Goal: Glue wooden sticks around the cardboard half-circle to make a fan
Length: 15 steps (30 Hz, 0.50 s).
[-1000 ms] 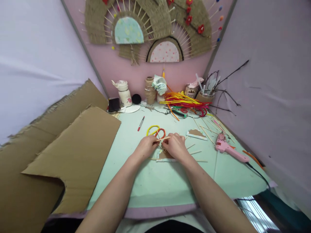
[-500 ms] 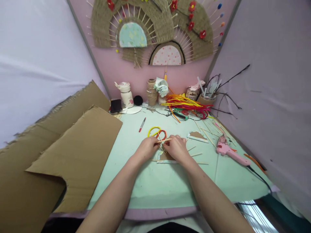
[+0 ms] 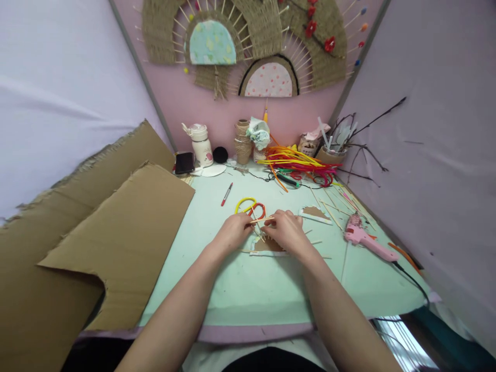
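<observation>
A thin wooden stick (image 3: 262, 219) runs level between my two hands. My left hand (image 3: 235, 231) pinches its left end, and my right hand (image 3: 285, 228) has its fingers closed on the right end. Below them on the table lies a half-round cardboard piece (image 3: 269, 244) with a white-wrapped straight edge and several thin sticks fanning out from it; my right hand hides part of it. Scissors with one yellow and one red handle loop (image 3: 258, 211) lie just beyond my hands.
Large cardboard sheets (image 3: 127, 227) cover the left side. A pink glue gun (image 3: 370, 243) with a cord lies right, near loose sticks and a smaller half-round piece (image 3: 315, 214). A red pen (image 3: 227, 195), bottle (image 3: 200, 146), twine (image 3: 243, 143) and coloured strips (image 3: 298, 161) stand or lie farther back.
The view has tipped slightly downward. My right hand's fingers have shifted a little away from the half-round piece, while the stick stays between both hands.
</observation>
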Each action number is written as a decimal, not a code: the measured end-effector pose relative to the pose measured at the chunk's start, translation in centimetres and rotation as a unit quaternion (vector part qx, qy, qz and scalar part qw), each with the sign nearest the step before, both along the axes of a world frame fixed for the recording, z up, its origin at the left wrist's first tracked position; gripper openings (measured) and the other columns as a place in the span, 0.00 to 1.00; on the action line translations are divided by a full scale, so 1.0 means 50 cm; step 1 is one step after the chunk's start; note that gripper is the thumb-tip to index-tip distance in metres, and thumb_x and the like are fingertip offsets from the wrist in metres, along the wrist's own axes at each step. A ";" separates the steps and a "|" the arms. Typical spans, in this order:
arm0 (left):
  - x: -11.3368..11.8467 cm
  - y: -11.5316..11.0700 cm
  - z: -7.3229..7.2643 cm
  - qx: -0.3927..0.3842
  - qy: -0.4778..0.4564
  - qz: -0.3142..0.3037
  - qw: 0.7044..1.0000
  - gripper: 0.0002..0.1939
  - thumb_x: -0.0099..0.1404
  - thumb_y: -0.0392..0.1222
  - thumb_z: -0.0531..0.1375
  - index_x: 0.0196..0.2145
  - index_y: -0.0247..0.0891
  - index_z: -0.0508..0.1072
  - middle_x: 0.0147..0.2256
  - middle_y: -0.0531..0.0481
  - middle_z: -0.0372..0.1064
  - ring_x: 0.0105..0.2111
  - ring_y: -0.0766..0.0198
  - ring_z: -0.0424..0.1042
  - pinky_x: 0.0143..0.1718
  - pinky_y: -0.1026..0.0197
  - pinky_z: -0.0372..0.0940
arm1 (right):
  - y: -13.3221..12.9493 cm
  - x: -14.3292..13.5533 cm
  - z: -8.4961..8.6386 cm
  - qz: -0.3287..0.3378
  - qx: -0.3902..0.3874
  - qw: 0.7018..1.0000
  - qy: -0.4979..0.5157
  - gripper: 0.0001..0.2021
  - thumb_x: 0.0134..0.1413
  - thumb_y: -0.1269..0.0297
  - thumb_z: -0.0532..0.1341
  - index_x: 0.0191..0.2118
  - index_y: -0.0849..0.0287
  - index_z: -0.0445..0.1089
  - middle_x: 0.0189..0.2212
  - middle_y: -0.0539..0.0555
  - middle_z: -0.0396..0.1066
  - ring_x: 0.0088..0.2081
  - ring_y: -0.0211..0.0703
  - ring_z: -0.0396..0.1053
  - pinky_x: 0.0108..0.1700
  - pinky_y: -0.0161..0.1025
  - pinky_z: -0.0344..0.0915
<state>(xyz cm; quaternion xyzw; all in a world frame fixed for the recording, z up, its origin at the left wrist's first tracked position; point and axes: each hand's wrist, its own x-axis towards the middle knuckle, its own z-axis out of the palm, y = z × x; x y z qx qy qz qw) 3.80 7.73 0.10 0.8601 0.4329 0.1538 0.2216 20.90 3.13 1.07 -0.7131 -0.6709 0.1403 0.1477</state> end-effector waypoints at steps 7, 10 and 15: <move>0.004 -0.001 0.005 0.002 0.013 0.011 1.000 0.09 0.63 0.34 0.57 0.32 0.36 0.78 0.33 0.46 0.75 0.35 0.59 0.70 0.37 0.62 0.60 | -0.023 0.030 -0.002 0.094 0.029 0.995 -0.017 0.09 0.47 0.63 0.63 0.37 0.55 0.70 0.42 0.53 0.67 0.47 0.48 0.60 0.46 0.42 0.50; 0.003 -0.003 0.010 -0.003 0.015 0.007 1.000 0.09 0.63 0.33 0.57 0.33 0.36 0.78 0.34 0.46 0.75 0.36 0.60 0.70 0.38 0.62 0.60 | -0.023 0.026 -0.005 0.103 0.018 0.994 -0.031 0.10 0.47 0.65 0.63 0.38 0.55 0.70 0.42 0.53 0.67 0.47 0.49 0.60 0.46 0.42 0.50; 0.002 -0.004 0.014 -0.009 0.013 0.003 1.000 0.10 0.63 0.32 0.57 0.33 0.36 0.79 0.33 0.46 0.74 0.35 0.60 0.70 0.38 0.62 0.60 | -0.021 0.016 -0.002 0.099 0.013 0.994 -0.045 0.09 0.48 0.65 0.63 0.38 0.55 0.71 0.42 0.54 0.67 0.47 0.49 0.60 0.46 0.43 0.49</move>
